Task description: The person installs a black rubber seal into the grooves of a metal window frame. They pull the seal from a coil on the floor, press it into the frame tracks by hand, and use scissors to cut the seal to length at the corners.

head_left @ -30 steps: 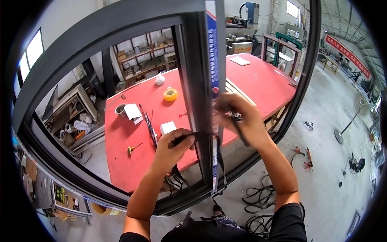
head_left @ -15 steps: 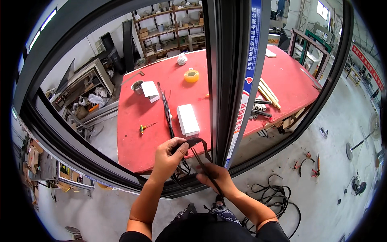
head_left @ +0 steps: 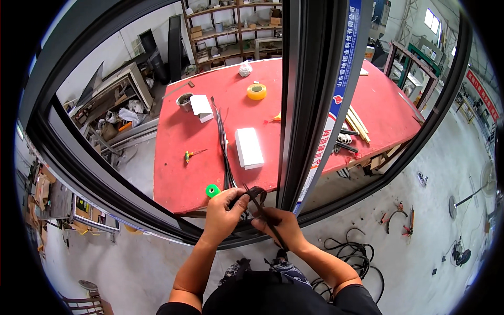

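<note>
A large black window frame (head_left: pixel 310 100) stands upright in front of me, its central bar rising from near my hands. My left hand (head_left: pixel 223 210) pinches a looped black rubber strip (head_left: pixel 255 195) beside the foot of that bar. My right hand (head_left: pixel 281 227) grips a thin dark tool (head_left: pixel 265 218) whose tip lies on the strip. Both hands are close together at the frame's lower rail. More black strips (head_left: pixel 223 142) trail back across the red table (head_left: pixel 178 147).
On the red table lie a white box (head_left: pixel 249 148), a yellow tape roll (head_left: pixel 256 91), a small green object (head_left: pixel 212 190), a metal cup (head_left: pixel 185 101) and wooden sticks (head_left: pixel 359 123). Black cables (head_left: pixel 352 252) coil on the concrete floor at right. Shelving stands behind.
My right hand has come down from high on the central bar to the frame's lower rail next to my left hand. My view has dropped lower with it.
</note>
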`<state>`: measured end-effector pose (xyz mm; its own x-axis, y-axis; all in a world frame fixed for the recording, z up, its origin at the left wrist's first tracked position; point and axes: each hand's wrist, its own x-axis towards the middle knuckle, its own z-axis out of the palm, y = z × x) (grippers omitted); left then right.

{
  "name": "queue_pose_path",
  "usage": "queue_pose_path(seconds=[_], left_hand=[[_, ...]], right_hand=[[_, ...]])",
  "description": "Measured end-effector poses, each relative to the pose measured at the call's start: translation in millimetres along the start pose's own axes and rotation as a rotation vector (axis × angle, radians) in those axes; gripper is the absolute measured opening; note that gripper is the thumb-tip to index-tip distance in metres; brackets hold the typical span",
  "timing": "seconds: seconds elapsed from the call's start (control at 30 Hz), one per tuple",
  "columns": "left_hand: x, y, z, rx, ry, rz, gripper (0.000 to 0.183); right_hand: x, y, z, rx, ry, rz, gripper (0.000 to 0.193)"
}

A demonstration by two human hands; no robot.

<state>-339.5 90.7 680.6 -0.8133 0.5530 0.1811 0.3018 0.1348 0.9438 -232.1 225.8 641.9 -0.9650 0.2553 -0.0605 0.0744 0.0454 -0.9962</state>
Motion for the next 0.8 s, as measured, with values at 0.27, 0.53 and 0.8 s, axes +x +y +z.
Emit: queue_pose_path(seconds=[0.27, 0.53, 0.8], left_hand=[[0, -9, -22, -0.431, -0.288, -0.226, 0.026], [14, -22, -38, -0.612, -0.804, -0.17, 0.041], [1, -22, -37, -0.589, -0.559, -0.204, 0.019]], right_hand=[[-16, -17, -3, -0.01, -0.045, 0.012, 0.024], [-31, -30, -11, -0.011, -0.15, -0.012, 0.023], [-36, -25, -21, -0.038, -0.202, 0.019, 0.022]])
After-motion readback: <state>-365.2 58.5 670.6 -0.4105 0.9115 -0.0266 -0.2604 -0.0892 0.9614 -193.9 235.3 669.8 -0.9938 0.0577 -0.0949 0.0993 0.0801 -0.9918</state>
